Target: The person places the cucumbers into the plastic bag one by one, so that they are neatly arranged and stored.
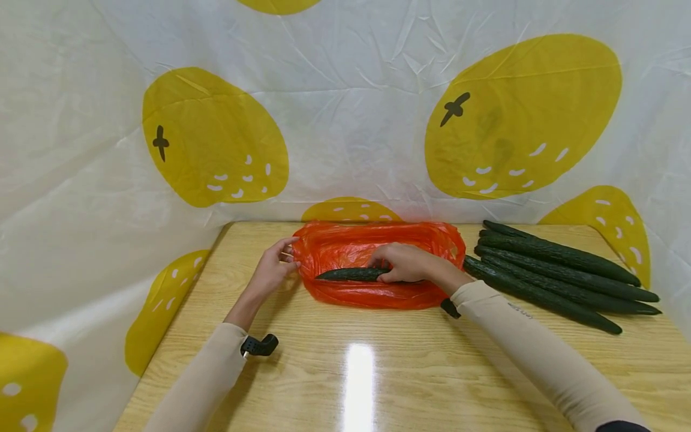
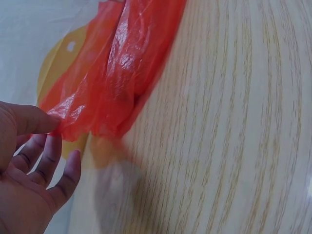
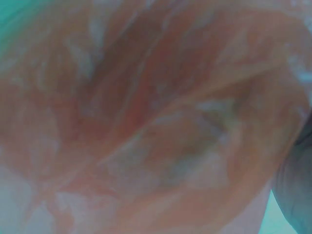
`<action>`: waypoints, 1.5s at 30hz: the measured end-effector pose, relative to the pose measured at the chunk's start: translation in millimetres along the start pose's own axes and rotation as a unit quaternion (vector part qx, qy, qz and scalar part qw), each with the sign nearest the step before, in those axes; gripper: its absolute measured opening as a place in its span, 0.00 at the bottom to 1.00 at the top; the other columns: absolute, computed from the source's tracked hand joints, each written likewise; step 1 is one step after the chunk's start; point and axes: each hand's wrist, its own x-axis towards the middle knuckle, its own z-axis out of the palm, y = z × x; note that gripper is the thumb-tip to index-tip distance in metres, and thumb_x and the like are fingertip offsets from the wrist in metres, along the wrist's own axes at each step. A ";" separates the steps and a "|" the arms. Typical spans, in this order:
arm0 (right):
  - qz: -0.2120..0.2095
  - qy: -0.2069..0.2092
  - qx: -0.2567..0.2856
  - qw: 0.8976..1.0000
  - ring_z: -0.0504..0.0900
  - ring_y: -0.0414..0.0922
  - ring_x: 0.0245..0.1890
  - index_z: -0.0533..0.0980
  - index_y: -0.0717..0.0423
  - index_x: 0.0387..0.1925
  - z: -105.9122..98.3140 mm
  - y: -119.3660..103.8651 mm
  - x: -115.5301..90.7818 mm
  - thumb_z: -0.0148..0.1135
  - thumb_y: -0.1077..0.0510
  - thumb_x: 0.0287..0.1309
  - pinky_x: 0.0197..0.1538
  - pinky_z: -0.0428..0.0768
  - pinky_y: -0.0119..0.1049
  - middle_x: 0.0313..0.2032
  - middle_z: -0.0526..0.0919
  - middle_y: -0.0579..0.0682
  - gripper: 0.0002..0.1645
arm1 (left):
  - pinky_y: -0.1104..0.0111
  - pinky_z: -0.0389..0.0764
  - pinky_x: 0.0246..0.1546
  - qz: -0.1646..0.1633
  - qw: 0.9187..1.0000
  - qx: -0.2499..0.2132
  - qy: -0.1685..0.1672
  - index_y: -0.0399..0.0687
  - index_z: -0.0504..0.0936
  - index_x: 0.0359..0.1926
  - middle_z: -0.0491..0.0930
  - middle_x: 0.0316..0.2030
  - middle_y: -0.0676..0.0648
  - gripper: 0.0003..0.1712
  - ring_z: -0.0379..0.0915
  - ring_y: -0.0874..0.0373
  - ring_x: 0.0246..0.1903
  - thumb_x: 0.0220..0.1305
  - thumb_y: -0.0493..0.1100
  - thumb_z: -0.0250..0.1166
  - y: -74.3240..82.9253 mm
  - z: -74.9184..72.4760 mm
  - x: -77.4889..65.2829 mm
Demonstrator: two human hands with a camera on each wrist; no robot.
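A red plastic bag (image 1: 345, 294) lies spread on the table with its mouth opened upward. My left hand (image 1: 272, 264) is at the bag's left end; in the left wrist view its thumb (image 2: 36, 119) and forefinger pinch the edge of the thin film. Inside the bag, a dark green cucumber (image 1: 345, 274) lies lengthwise along the near side. My right hand (image 1: 405, 262) reaches in from the right and grips this cucumber from above, covering its right part. Blurred red film fills most of the right wrist view, hiding the fingers there.
Several more cucumbers (image 1: 561, 279) lie side by side to the right of the bag, one tip close to its right end. The wooden table (image 1: 302, 372) meets a white curtain (image 1: 356, 132) with yellow fruit prints at its back and left.
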 end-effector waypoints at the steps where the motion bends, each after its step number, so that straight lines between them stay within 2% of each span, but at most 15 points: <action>1: 0.002 0.001 0.001 1.000 0.82 0.41 0.45 0.82 0.44 0.56 0.2 -0.1 -0.2 0.71 0.52 0.62 0.50 0.81 0.43 0.48 0.84 0.41 0.20 | 0.71 0.79 0.34 0.001 1.000 0.002 -0.002 0.36 0.70 0.70 0.74 0.45 0.38 0.34 0.72 0.50 0.41 0.63 0.24 0.64 -0.7 0.3 0.4; 6: 0.001 0.003 0.003 1.000 0.82 0.44 0.47 0.81 0.46 0.56 -1.2 -1.5 -3.1 0.69 0.52 0.64 0.52 0.81 0.44 0.50 0.84 0.43 0.20 | 0.56 0.84 0.37 -0.011 1.000 -0.001 -0.011 0.38 0.69 0.71 0.75 0.46 0.36 0.34 0.74 0.52 0.40 0.65 0.27 0.64 -2.4 1.0 -0.2; 8: -0.001 0.006 -0.001 1.000 0.83 0.46 0.48 0.81 0.48 0.57 -3.4 -2.7 -6.3 0.69 0.53 0.64 0.53 0.81 0.46 0.51 0.84 0.45 0.20 | 0.54 0.85 0.37 -0.017 1.000 -0.003 -0.017 0.40 0.69 0.72 0.74 0.46 0.36 0.34 0.75 0.52 0.39 0.66 0.28 0.65 -3.1 1.2 -0.3; 11: -0.011 0.013 0.004 1.000 0.83 0.48 0.49 0.81 0.51 0.57 -8.0 -3.5 -14.1 0.68 0.54 0.65 0.54 0.81 0.47 0.52 0.84 0.48 0.19 | 0.57 0.85 0.36 -0.021 0.999 -0.002 -0.024 0.41 0.69 0.72 0.74 0.46 0.37 0.34 0.76 0.52 0.38 0.66 0.30 0.65 -4.6 2.1 -0.1; 18: -0.028 0.028 0.063 0.997 0.83 0.52 0.50 0.80 0.57 0.57 -22.0 4.1 -40.2 0.67 0.58 0.66 0.54 0.82 0.52 0.53 0.83 0.54 0.19 | 0.60 0.85 0.35 -0.020 1.000 -0.008 -0.018 0.41 0.69 0.72 0.70 0.45 0.39 0.34 0.74 0.55 0.35 0.65 0.28 0.64 -6.1 1.9 -0.4; 26: -0.009 0.041 0.055 0.998 0.82 0.54 0.52 0.81 0.55 0.56 -35.7 10.4 -69.5 0.68 0.59 0.65 0.56 0.80 0.53 0.53 0.83 0.54 0.19 | 0.59 0.85 0.37 -0.008 1.000 -0.009 -0.010 0.41 0.70 0.71 0.71 0.43 0.40 0.34 0.72 0.55 0.34 0.64 0.26 0.63 -3.5 0.4 -1.2; 37: 0.029 0.055 0.030 0.998 0.82 0.54 0.53 0.80 0.50 0.56 -42.7 16.7 -108.2 0.67 0.57 0.66 0.56 0.79 0.56 0.52 0.83 0.52 0.18 | 0.69 0.78 0.34 -0.004 1.000 -0.011 -0.012 0.38 0.70 0.71 0.71 0.44 0.38 0.34 0.71 0.53 0.36 0.64 0.26 0.65 -4.4 -0.8 -1.7; 42: 0.040 0.067 0.022 0.997 0.82 0.52 0.52 0.80 0.51 0.57 -44.5 19.7 -123.4 0.67 0.57 0.66 0.55 0.79 0.56 0.52 0.84 0.52 0.18 | 0.69 0.79 0.35 -0.008 1.000 -0.018 -0.019 0.36 0.68 0.72 0.71 0.46 0.36 0.35 0.71 0.53 0.36 0.65 0.26 0.64 -3.4 -2.3 -2.1; 45: 0.042 0.075 0.016 0.996 0.82 0.52 0.52 0.80 0.52 0.57 -44.5 21.1 -131.2 0.67 0.56 0.66 0.55 0.80 0.56 0.53 0.84 0.52 0.19 | 0.67 0.79 0.36 -0.011 0.999 -0.020 -0.026 0.33 0.67 0.72 0.71 0.46 0.34 0.35 0.70 0.51 0.37 0.64 0.24 0.63 3.6 -2.9 -4.7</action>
